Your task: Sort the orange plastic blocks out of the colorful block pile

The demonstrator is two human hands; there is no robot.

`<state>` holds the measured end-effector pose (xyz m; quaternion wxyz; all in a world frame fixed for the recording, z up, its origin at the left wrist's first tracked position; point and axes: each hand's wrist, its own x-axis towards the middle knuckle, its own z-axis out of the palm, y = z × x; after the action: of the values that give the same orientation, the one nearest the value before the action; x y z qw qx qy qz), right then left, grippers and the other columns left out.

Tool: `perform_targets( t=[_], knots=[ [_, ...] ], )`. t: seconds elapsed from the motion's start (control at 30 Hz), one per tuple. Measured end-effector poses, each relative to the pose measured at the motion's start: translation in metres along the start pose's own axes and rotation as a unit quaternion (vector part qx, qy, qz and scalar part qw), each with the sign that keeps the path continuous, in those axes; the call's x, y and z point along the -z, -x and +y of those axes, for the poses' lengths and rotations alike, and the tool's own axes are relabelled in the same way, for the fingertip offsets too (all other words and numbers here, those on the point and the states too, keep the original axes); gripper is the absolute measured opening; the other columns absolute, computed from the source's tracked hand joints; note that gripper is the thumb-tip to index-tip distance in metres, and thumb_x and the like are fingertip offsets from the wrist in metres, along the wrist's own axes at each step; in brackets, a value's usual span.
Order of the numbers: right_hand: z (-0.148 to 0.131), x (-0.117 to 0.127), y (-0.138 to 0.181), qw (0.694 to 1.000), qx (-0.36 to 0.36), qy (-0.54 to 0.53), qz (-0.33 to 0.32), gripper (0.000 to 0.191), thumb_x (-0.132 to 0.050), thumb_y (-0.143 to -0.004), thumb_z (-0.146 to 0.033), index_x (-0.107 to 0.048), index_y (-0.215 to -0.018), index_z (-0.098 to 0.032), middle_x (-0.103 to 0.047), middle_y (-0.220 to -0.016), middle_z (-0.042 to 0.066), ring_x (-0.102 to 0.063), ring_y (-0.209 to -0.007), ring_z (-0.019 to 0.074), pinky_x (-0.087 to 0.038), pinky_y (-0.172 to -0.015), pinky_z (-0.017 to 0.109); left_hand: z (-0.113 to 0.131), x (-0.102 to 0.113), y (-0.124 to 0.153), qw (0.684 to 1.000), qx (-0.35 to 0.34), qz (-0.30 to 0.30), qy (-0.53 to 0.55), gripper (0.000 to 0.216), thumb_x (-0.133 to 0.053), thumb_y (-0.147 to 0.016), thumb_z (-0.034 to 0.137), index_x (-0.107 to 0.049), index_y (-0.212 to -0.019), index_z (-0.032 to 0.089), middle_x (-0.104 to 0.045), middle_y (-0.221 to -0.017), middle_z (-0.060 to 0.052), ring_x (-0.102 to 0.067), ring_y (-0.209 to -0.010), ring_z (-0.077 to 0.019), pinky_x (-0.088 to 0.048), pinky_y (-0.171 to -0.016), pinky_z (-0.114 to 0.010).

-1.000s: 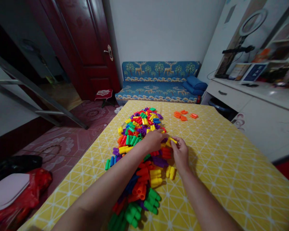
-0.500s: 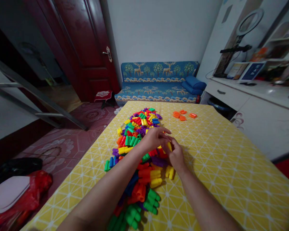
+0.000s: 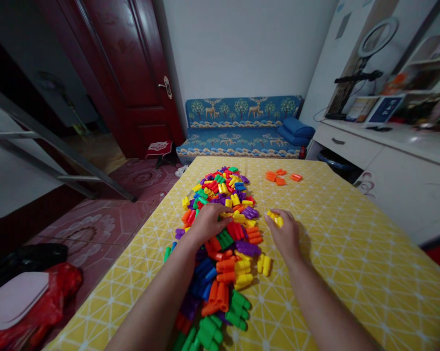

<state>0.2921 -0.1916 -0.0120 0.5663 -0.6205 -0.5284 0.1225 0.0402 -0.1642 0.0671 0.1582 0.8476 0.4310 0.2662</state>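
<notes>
Near the middle of the frame the right hand (image 3: pixel 286 235) hovers just over the worktop (image 3: pixel 351 253), its fingers curled around a small yellow block (image 3: pixel 274 218) that shows at the fingertips; the grip is closed on that piece, clear of the main heap to its left. The left hand (image 3: pixel 208 222) lies left of centre, palm down on the pile of coloured blocks (image 3: pixel 220 243), with fingers spread loosely and bent over yellow and red pieces; whether it actually pinches any one of them cannot be told, since the fingers cover what lies beneath. The pile runs in a long band from the upper centre of the worktop down to the bottom edge of the frame, mixing green, orange, purple, blue, red and yellow pieces. A pair of yellow blocks (image 3: pixel 264 264) sits just below the right hand, at the pile's right edge. Well apart, toward the upper centre-right, a few orange blocks (image 3: pixel 280 177) lie by themselves on the yellow patterned cloth.
</notes>
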Motion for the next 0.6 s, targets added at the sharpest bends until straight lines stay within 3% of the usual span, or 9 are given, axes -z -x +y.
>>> perform_targets(
  t=[0.13,0.27,0.37,0.5,0.6],
  knots=[
    [0.003,0.003,0.003,0.983,0.077,0.146,-0.079,0.040,-0.061,-0.079,-0.032,-0.060,-0.119,-0.026,-0.067,-0.111,0.009,-0.064,-0.095,0.0261,-0.048,-0.079,0.038,0.004,-0.010,0.006,0.996,-0.005,-0.009,-0.084,0.026,-0.063,-0.088,0.034,-0.074,-0.109,0.025,-0.075,-0.106,-0.006,-0.064,-0.107,-0.0249,-0.045,-0.097,-0.039],
    [0.003,0.000,-0.001,0.958,0.071,0.260,-0.097,0.035,-0.064,-0.078,-0.028,-0.058,-0.112,-0.028,-0.070,-0.094,0.006,-0.062,-0.070,0.0215,-0.039,-0.059,0.030,0.004,-0.009,0.007,0.997,0.014,-0.002,-0.079,0.027,-0.059,-0.091,0.042,-0.074,-0.106,0.026,-0.075,-0.106,-0.004,-0.062,-0.106,-0.0238,-0.043,-0.094,-0.038],
    [0.005,0.002,-0.013,0.945,0.069,0.289,-0.134,0.025,-0.064,-0.078,-0.028,-0.058,-0.103,-0.027,-0.068,-0.080,0.003,-0.057,-0.060,0.0186,-0.031,-0.054,0.027,0.000,-0.008,0.007,0.998,0.025,-0.004,-0.054,0.029,-0.058,-0.091,0.048,-0.075,-0.102,0.026,-0.075,-0.109,-0.003,-0.061,-0.107,-0.0234,-0.042,-0.094,-0.037],
    [0.018,0.014,-0.056,0.955,0.038,0.242,-0.166,0.029,-0.068,-0.074,-0.028,-0.059,-0.102,-0.026,-0.067,-0.080,0.001,-0.057,-0.063,0.0175,-0.034,-0.057,0.026,-0.005,-0.010,0.008,0.999,0.026,0.001,-0.021,0.031,-0.060,-0.090,0.051,-0.075,-0.099,0.026,-0.075,-0.107,-0.003,-0.061,-0.105,-0.0220,-0.042,-0.093,-0.036],
    [0.038,0.028,-0.109,0.967,0.008,0.226,-0.120,0.044,-0.073,-0.068,-0.021,-0.063,-0.111,-0.024,-0.068,-0.088,0.004,-0.056,-0.065,0.0168,-0.038,-0.062,0.028,-0.004,-0.011,0.008,0.999,0.034,0.009,-0.013,0.031,-0.060,-0.089,0.052,-0.075,-0.099,0.027,-0.075,-0.107,-0.002,-0.061,-0.104,-0.0219,-0.041,-0.093,-0.037]
  ],
)
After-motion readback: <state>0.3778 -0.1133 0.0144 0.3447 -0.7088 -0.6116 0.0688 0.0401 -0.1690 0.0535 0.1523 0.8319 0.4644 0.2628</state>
